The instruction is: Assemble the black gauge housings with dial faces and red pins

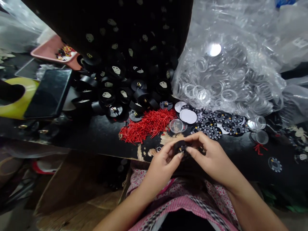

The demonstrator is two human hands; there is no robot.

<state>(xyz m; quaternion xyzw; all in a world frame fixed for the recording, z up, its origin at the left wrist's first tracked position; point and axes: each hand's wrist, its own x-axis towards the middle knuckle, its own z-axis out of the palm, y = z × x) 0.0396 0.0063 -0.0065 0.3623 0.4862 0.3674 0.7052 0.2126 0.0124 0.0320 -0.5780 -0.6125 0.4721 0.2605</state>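
Observation:
Near the front edge of the black table (103, 141), a small round black gauge housing (179, 145) is held between both hands. My left hand (165, 160) grips its left side, the thumb on the near face. From the right, my right hand (209, 150) closes on it with fingers on top and thumb at the front. A small brassy part shows at its centre; the fingers hide much of the rest. Just beyond lie a heap of red pointers (149, 125), a clear round cover (176, 125) and printed black dial discs (208, 130), some turned white side up.
Several black round housings (115, 110) spill from a large dark container at the back. A clear bag of transparent covers (216, 86) fills the back right. Leftward are a phone (49, 93), a yellow tape roll (30, 85) and a pink tray (45, 48). One dial (275, 164) lies far right.

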